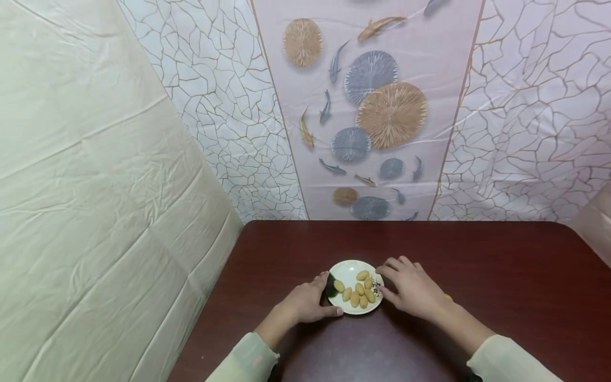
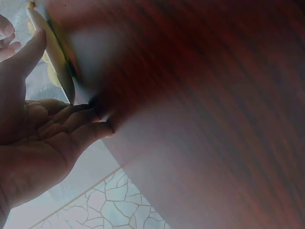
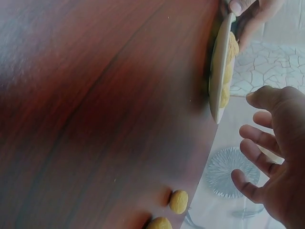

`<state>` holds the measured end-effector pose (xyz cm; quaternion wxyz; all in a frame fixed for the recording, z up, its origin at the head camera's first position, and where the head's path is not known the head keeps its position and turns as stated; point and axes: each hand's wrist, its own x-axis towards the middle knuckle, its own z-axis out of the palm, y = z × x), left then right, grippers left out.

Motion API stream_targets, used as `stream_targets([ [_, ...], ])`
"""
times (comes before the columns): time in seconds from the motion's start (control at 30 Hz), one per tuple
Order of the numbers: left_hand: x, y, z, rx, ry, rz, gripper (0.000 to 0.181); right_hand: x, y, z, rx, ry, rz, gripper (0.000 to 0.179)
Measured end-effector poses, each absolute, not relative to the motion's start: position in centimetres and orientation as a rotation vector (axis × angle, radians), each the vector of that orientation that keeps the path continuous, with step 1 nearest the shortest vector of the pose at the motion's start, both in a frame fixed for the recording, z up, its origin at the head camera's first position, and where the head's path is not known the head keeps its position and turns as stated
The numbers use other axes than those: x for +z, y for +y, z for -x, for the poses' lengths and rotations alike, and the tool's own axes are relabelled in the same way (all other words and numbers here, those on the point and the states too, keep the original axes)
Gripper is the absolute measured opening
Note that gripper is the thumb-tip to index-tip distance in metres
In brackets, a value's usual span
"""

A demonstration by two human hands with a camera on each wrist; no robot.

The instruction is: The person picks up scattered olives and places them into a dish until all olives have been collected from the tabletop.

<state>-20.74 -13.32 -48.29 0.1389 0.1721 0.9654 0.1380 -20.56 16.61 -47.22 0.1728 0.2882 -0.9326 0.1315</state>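
Note:
A white plate (image 1: 350, 309) with a dark patch on its left and a small dark pattern on its right holds several small yellow oval fruits (image 1: 355, 298). At the plate's left side is my left hand (image 1: 307, 303), fingers extended along the edge and thumb (image 3: 236, 6) touching the rim. In the left wrist view its other fingertips (image 2: 106, 128) lie near the tabletop. My right hand (image 1: 411, 286) hovers by the plate's right rim. The right wrist view shows its fingers (image 3: 257, 155) spread and slightly bent, with nothing between them.
The plate stands on a dark red-brown table (image 1: 506, 265). Two more yellow fruits (image 3: 179, 202) lie on the tabletop, partly behind my right wrist in the head view. Patterned cloth (image 1: 363, 175) hangs at the back, and pale cloth (image 1: 119, 212) hangs on the left.

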Motion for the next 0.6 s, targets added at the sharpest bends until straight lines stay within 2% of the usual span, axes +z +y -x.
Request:
stream_targets([
  [0.6,-48.1,-13.3,20.8,0.373,2.787,-0.497,0.114,-47.8,19.5,20.9,0.34,-2.676,-0.744,0.035],
])
